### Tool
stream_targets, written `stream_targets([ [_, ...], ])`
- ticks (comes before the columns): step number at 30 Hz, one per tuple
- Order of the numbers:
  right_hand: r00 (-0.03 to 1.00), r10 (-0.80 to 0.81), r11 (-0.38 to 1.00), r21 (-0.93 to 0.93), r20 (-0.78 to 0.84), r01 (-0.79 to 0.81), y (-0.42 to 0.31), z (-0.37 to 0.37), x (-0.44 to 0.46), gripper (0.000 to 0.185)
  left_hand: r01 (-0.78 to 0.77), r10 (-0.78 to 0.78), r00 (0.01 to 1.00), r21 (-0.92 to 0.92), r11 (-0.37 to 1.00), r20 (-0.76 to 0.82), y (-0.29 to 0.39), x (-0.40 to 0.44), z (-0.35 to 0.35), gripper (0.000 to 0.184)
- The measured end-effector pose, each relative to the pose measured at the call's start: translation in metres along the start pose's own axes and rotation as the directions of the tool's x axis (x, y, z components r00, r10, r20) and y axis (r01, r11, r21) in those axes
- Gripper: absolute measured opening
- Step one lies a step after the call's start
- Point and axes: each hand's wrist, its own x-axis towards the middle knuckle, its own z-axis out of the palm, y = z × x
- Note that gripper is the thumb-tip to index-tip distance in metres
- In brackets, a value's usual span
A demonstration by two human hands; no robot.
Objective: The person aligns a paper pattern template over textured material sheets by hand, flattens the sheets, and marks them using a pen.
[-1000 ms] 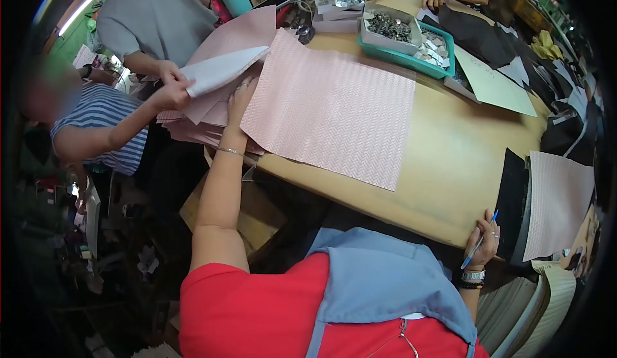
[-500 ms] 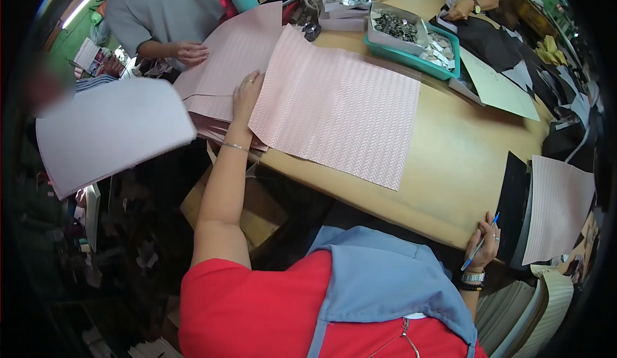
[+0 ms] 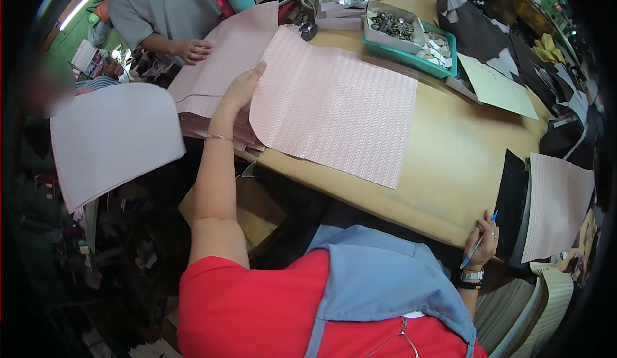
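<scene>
My left hand (image 3: 243, 89) grips the left edge of a pink sheet (image 3: 340, 107) with a herringbone texture, thumb on top. That edge curls up off the table, while the rest lies across the wooden surface. Under and beyond my hand is a stack of similar pink sheets (image 3: 225, 43); my fingers' undersides are hidden. At the table's front edge, my right hand (image 3: 485, 239) is closed around a blue pen (image 3: 476, 245). Just right of it are a black sheet (image 3: 511, 197) and another pink textured sheet (image 3: 559, 207).
A teal tray (image 3: 392, 53) with boxes of small metal parts stands at the back of the table (image 3: 456, 159). A person in grey rests a hand (image 3: 194, 51) near the stack. Another person at left holds a large pale sheet (image 3: 119, 143). Dark scraps lie far right.
My left hand has shifted slightly left and down, and the pink sheet's left edge now curls more. The pale sheet at left has swung a little. My right hand stays put.
</scene>
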Motion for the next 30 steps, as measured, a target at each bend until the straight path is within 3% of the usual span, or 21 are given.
stream_targets([
  [2, 1.0, -0.016, 1.0, -0.006, -0.003, 0.016, -0.001, -0.002, 0.001, 0.017, 0.035, -0.035, 0.999, -0.077, 0.996, 0.012, -0.015, 0.01, 0.001, 0.063],
  [8, 1.0, -0.031, 0.999, -0.015, -0.001, 0.031, -0.002, -0.002, 0.001, 0.017, 0.052, -0.06, 0.988, 0.058, 0.997, 0.14, 0.003, -0.001, -0.012, 0.044],
  [11, 0.999, -0.035, 0.999, -0.01, -0.005, 0.035, -0.002, -0.002, 0.001, 0.017, 0.017, -0.089, 0.987, 0.461, 0.887, 0.134, -0.006, 0.009, -0.02, 0.052],
  [14, 1.0, -0.016, 1.0, -0.005, -0.018, 0.015, -0.003, -0.001, 0.002, 0.019, -0.076, 0.288, 0.953, 0.842, 0.534, -0.096, 0.032, -0.026, 0.006, 0.071],
  [16, 1.0, -0.006, 1.0, 0.0, -0.016, 0.006, -0.004, -0.003, 0.003, 0.019, -0.293, 0.335, 0.936, 0.76, 0.58, 0.106, 0.043, -0.031, 0.023, 0.088],
  [18, 1.0, 0.001, 1.0, 0.007, -0.012, -0.001, -0.003, 0.0, 0.003, 0.018, -0.545, 0.378, 0.838, 0.617, 0.568, 0.393, 0.046, -0.037, 0.058, 0.095],
  [21, 1.0, 0.004, 1.0, 0.004, -0.019, -0.004, -0.001, 0.0, 0.001, 0.017, -0.583, 0.403, 0.808, 0.481, 0.655, 0.431, 0.022, -0.043, 0.104, 0.1],
  [24, 0.999, -0.008, 1.0, -0.003, -0.037, 0.008, -0.004, -0.001, 0.002, 0.017, -0.529, 0.331, 0.833, 0.458, 0.715, 0.444, 0.045, -0.063, 0.116, 0.102],
  [30, 0.998, 0.007, 1.0, -0.016, -0.056, -0.008, -0.006, -0.001, 0.005, 0.016, -0.598, 0.409, 0.788, 0.41, 0.689, 0.46, 0.079, -0.1, 0.155, 0.104],
])
